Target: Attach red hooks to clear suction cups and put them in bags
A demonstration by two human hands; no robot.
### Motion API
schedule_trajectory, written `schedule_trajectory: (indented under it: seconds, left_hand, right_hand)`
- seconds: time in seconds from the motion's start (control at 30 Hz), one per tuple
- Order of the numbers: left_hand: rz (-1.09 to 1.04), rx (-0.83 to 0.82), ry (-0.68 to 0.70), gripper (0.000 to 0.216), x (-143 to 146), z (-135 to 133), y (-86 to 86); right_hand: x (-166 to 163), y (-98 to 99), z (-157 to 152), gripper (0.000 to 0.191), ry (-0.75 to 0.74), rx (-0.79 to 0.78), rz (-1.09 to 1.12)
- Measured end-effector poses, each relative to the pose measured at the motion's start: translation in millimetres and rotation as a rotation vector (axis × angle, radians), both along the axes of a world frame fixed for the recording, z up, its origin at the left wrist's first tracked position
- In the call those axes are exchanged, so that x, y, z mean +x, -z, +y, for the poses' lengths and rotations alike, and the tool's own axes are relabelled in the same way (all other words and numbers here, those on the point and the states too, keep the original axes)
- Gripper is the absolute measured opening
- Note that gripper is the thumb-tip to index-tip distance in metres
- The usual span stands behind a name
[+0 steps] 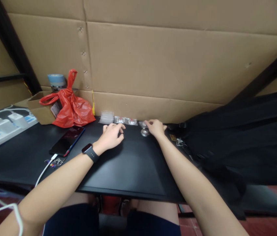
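My left hand (111,135) rests on the black table (128,167) with fingers curled loosely, a dark watch on its wrist; nothing shows in it. My right hand (155,127) reaches to the table's back edge, its fingers pinched on a small clear packet (142,124) just above a round silver metal piece (144,132). A row of small clear packets (126,121) with round parts inside lies along the cardboard wall between and behind the two hands.
A red plastic bag (72,108) and an open cardboard box (40,108) stand back left. A phone (67,140) on a white cable lies left of my hand. A power strip (3,129) sits far left. Black cloth (239,137) covers the right.
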State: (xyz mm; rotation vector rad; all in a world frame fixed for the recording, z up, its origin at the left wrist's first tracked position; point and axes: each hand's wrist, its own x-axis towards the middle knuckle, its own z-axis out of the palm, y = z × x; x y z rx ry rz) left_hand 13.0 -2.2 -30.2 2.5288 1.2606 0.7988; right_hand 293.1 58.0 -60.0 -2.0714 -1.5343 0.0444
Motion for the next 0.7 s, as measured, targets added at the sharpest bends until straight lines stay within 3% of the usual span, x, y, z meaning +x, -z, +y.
schedule_trajectory:
  seconds: [0.27,0.53,0.7]
  left_hand:
    - [0.123,0.108,-0.253,0.029,-34.0,25.3,-9.0]
    - [0.284,0.049,-0.044,0.019,-54.8,37.9,-9.0]
    - [0.298,0.074,-0.028,0.026,-60.9,42.7,-6.1]
  right_hand:
    - [1.6,2.6,-2.8,0.039,-0.159,-0.042,-0.082]
    - [7.0,-2.3,-13.2,0.031,-0.39,0.034,-0.058]
    - [18.6,-9.7,-29.8,0.037,-0.562,-0.086,0.021]
